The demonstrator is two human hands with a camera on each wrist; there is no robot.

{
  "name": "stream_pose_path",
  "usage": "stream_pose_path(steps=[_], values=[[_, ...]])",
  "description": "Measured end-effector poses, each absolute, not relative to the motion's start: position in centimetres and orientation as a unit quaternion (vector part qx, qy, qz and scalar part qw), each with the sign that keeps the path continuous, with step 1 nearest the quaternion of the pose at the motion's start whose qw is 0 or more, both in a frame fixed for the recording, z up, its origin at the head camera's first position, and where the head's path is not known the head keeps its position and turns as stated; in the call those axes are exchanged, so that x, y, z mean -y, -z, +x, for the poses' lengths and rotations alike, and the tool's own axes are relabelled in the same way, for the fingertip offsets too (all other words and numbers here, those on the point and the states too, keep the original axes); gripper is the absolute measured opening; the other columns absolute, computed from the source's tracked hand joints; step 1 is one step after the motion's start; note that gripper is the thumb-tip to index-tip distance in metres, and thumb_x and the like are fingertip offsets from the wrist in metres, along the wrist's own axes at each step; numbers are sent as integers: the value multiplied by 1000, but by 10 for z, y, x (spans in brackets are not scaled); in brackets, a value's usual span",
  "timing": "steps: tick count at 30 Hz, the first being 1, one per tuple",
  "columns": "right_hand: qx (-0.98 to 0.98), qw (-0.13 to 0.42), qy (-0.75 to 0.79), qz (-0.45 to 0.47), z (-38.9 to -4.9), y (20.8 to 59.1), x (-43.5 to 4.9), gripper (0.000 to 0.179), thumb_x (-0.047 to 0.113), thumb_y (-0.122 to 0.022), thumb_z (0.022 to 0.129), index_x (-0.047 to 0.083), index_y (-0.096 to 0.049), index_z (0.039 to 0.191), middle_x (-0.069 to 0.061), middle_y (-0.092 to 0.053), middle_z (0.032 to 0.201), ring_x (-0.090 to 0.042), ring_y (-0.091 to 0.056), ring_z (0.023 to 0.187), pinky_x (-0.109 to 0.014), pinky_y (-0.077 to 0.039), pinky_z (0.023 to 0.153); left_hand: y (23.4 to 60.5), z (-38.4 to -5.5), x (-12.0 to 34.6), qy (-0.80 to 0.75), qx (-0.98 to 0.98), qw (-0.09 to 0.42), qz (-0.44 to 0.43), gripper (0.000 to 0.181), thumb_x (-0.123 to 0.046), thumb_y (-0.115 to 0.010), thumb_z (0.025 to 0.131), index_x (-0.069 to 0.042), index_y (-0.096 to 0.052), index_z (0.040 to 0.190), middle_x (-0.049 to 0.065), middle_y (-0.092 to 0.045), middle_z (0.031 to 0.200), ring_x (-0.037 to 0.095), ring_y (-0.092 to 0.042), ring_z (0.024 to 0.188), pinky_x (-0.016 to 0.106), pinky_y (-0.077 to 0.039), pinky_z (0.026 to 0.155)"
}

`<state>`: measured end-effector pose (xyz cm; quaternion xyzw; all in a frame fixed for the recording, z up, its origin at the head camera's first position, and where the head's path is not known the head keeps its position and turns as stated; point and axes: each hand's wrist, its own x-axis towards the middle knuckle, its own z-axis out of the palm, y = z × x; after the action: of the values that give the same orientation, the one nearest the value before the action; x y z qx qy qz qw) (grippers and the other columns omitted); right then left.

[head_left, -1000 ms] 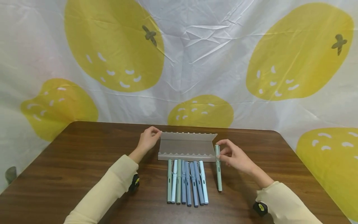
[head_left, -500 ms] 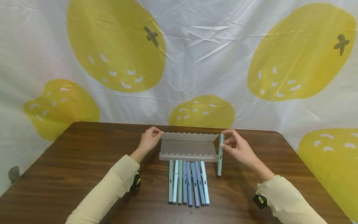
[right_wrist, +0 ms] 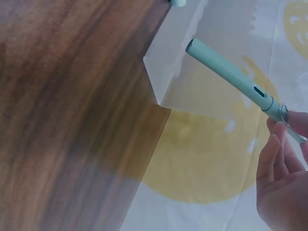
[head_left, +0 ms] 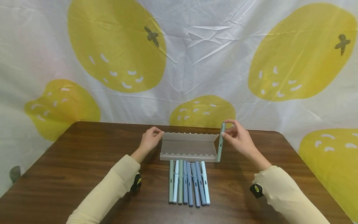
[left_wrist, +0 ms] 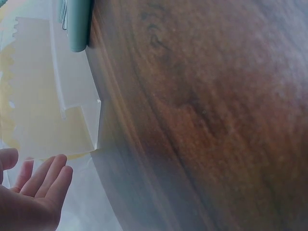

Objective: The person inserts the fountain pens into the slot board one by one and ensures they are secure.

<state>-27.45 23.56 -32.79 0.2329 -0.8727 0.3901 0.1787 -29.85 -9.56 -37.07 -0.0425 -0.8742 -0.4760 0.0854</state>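
Note:
A clear, scallop-edged pen rack [head_left: 188, 147] stands on the table, its wavy rims at front and back. At its back left corner my left hand [head_left: 150, 138] pinches the edge between thumb and forefinger; its other fingers [left_wrist: 57, 180] extend loosely in the left wrist view. My right hand [head_left: 239, 137] holds a pale green fountain pen [head_left: 220, 146] by its capped end, around the clip. This pen [right_wrist: 231, 74] is raised and steeply tilted, its lower end beside the rack's front right corner. In front of the rack lies a row of several capped pens [head_left: 190, 183], green, light blue and slate blue.
The dark wooden table [head_left: 98, 161] ends at a rounded back edge. Behind it hangs a white cloth [head_left: 195, 62] printed with yellow fruit. A dark wrist camera [head_left: 256, 190] sits at the right sleeve.
My right hand has lifted the pale green pen up and away from me, from right of the row to the rack's right end. The left hand stays at the rack's corner.

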Motion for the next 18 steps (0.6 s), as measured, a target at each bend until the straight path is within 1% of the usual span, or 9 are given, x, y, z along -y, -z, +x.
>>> stream_pose_path(steps=[3, 12, 18], values=[[872, 188, -389, 232, -277, 324, -235, 41, 11, -61, 83, 10, -44, 120, -6, -63, 79, -17, -53, 58, -28, -41, 50, 371, -298, 95, 479, 872, 84, -44, 23, -23, -53, 89, -2, -57, 96, 13, -63, 90, 25, -60, 85, 39, -45, 71], [869, 206, -388, 229, -285, 318, -231, 41, 13, -60, 84, 11, -44, 121, -8, -64, 82, -17, -51, 54, -28, -40, 46, 371, -298, 95, 484, 869, 84, -47, 22, -22, -53, 89, -1, -57, 96, 14, -63, 92, 25, -60, 87, 39, -45, 72], [860, 229, -388, 240, -290, 322, -229, 40, 8, -61, 83, 10, -45, 119, -9, -64, 79, -16, -52, 52, -27, -39, 45, 370, -298, 96, 487, 869, 82, -44, 23, -24, -53, 89, -2, -57, 96, 14, -63, 93, 25, -60, 87, 39, -45, 73]])
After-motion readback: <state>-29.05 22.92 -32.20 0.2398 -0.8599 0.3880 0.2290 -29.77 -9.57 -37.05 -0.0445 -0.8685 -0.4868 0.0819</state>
